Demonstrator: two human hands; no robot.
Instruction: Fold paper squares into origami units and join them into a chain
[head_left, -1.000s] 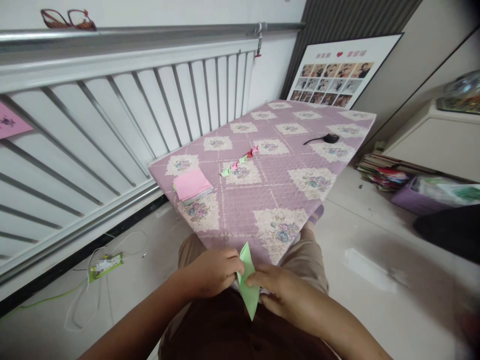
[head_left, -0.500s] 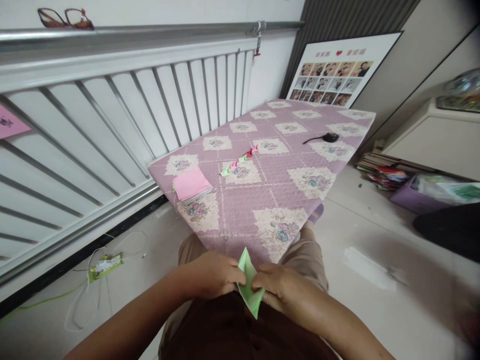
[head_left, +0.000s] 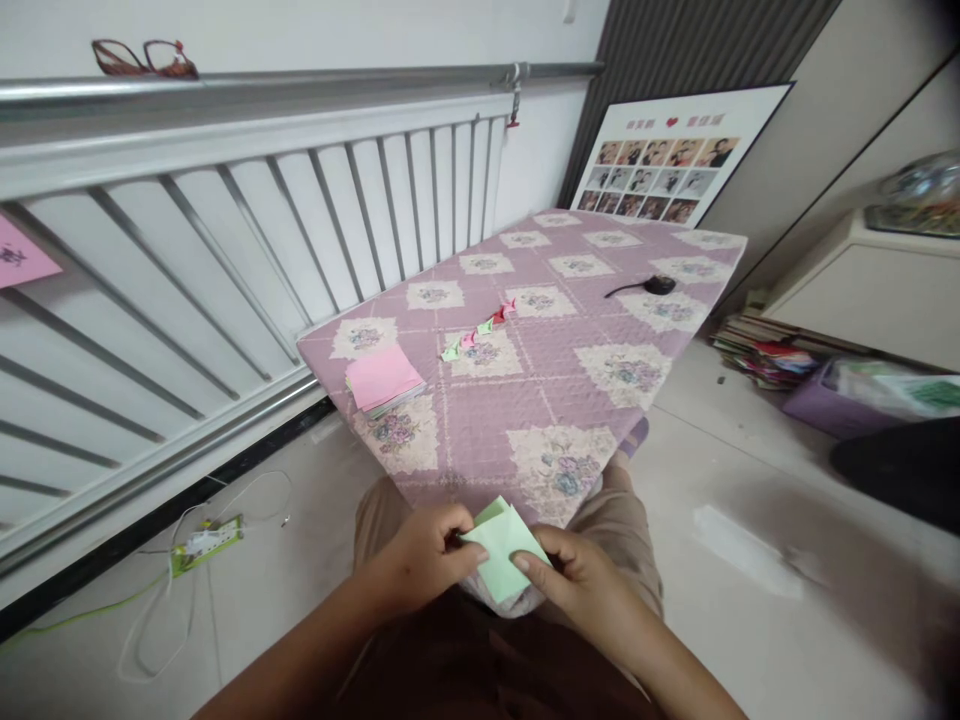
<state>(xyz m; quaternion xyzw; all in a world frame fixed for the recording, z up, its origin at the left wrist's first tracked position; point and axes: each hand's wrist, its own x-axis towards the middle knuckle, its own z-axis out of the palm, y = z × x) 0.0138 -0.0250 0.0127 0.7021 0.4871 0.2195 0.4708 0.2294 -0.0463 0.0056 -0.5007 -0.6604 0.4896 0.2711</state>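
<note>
A folded sheet of light green paper [head_left: 504,556] is held between both hands above the near corner of the table. It looks like a creased square, with a loose flap showing at its top. My left hand [head_left: 439,548] pinches its left corner between thumb and fingers. On the other side, my right hand [head_left: 571,572] grips the right edge, thumb laid on the front face. Further up the cloth, several small folded paper pieces [head_left: 480,330] in green, pink and red lie in a slanting row. A stack of square paper [head_left: 385,377], pink on top, sits left of them.
The table wears a purple flowered cloth [head_left: 480,410]. A black object with a thin tail [head_left: 658,285] lies toward its right side. A white radiator [head_left: 247,250] runs along the left, and a power strip [head_left: 206,543] with cables is on the floor.
The green paper has turned from a narrow, opened-out pocket shape to a flattened square facing me. Both hands have shifted their hold on it. The pieces on the table stay put.
</note>
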